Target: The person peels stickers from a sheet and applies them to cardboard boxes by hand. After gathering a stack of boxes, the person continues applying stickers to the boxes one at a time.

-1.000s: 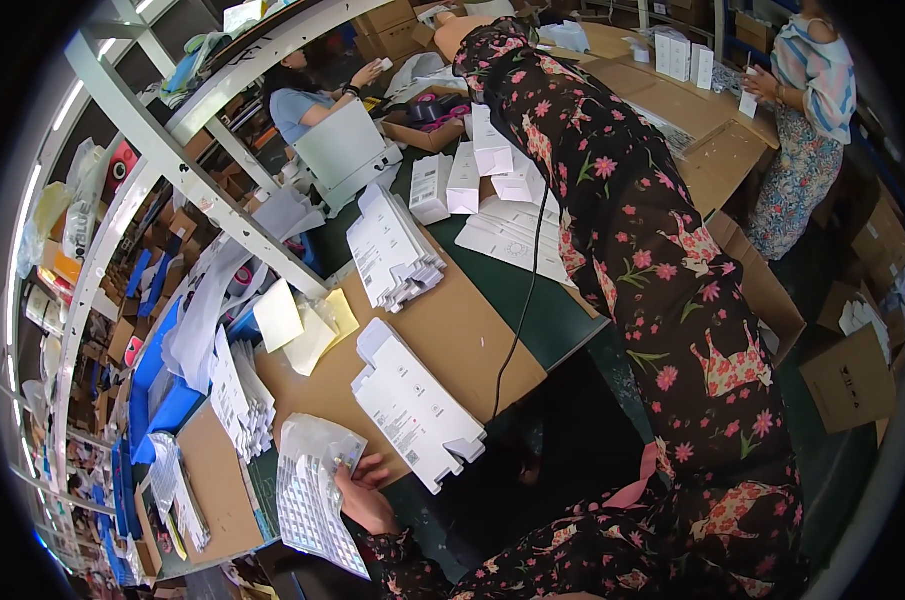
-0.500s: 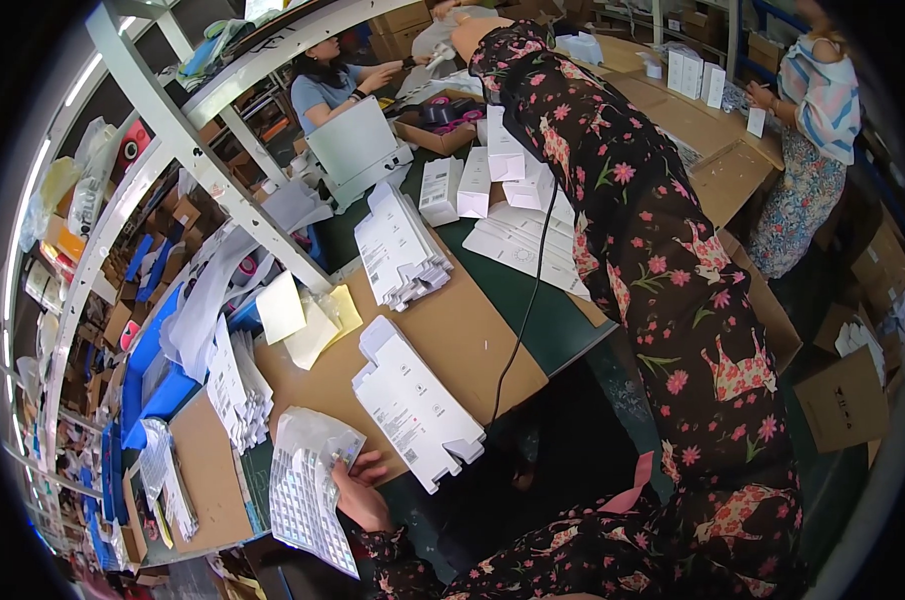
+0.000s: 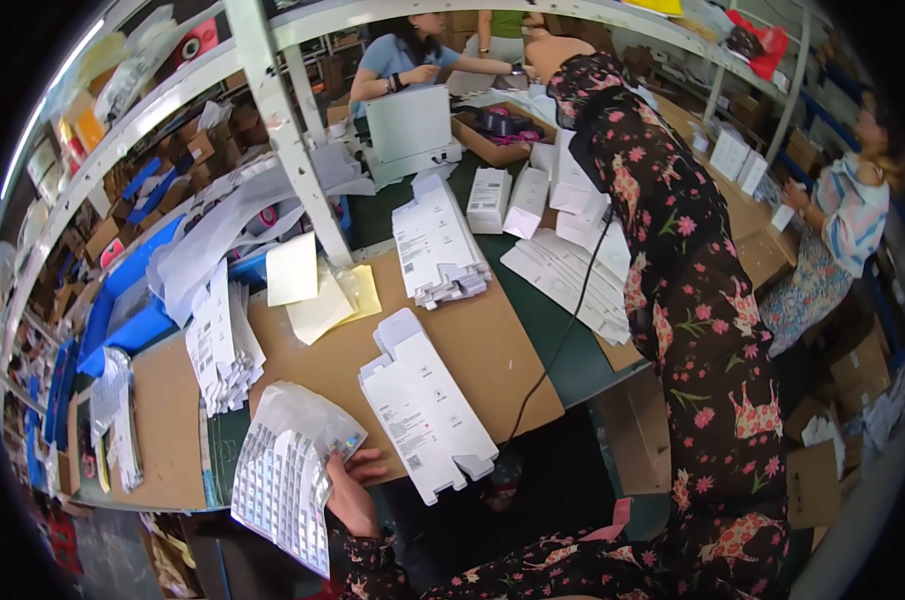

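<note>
My left hand (image 3: 351, 490) is at the table's near edge, holding a sheet of small white stickers (image 3: 281, 482) with a clear plastic bag (image 3: 308, 418) behind it. Just right of it lies a stack of flat white carton blanks (image 3: 425, 415) on the brown cardboard table top (image 3: 493, 345). My right arm, in a dark floral sleeve, stretches far across the table. My right hand (image 3: 557, 52) is at the far side, above an open cardboard box (image 3: 501, 128) of dark items. Its fingers are hidden from me.
More stacks of white carton blanks (image 3: 438, 250) and small white boxes (image 3: 508, 200) cover the green mat. Yellow paper sheets (image 3: 323, 300) lie by a metal shelf post (image 3: 283, 130). A white machine (image 3: 408, 130) stands at the back. One person sits opposite, another stands at the right.
The view has shifted a little; my right arm stays stretched to the far side. My left hand keeps hold of the sticker sheet at the near edge.
</note>
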Action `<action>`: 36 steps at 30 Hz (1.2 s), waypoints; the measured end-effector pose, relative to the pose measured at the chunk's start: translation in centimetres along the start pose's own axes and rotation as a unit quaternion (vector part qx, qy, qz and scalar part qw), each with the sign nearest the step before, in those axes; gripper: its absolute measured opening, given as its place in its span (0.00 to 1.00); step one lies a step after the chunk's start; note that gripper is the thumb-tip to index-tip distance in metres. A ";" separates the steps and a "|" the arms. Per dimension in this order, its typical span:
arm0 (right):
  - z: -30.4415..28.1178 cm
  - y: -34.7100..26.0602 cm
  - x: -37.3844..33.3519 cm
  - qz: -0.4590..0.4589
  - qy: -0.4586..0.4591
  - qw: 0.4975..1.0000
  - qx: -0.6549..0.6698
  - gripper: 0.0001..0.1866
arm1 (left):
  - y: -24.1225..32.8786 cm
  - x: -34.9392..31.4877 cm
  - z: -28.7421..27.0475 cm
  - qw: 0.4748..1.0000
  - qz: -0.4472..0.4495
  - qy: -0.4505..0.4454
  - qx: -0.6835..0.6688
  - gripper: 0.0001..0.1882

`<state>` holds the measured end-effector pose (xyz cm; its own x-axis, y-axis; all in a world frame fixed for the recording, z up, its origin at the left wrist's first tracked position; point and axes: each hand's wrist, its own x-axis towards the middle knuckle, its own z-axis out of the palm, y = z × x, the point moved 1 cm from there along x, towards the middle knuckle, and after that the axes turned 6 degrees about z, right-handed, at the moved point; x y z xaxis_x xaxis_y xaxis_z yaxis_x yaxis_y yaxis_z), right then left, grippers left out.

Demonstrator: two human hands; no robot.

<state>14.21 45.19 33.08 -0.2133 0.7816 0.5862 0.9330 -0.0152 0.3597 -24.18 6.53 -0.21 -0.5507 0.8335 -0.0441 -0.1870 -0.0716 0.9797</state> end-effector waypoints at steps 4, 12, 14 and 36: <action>-0.6 -2.0 1.5 -0.004 -0.026 0.999 -0.020 0.13 | 0.4 -0.2 -0.2 1.000 -0.029 -0.008 -0.007 0.22; 0.5 -6.7 3.9 -0.025 -0.038 0.998 -0.042 0.14 | 0.0 -0.3 -0.4 0.998 -0.046 -0.016 -0.039 0.22; 0.9 -7.3 4.4 -0.029 -0.049 0.997 -0.051 0.14 | 0.3 -0.4 0.0 0.999 -0.022 -0.011 -0.040 0.22; -3.3 -8.1 2.1 0.013 -0.047 0.999 -0.023 0.18 | 0.1 -0.5 -1.1 0.998 -0.025 -0.036 -0.041 0.20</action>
<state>5.22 44.92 33.74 -0.1588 0.8353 0.5263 0.9231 -0.0634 0.3792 -24.82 5.55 -0.34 -0.4793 0.8744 -0.0755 -0.2810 -0.0714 0.9571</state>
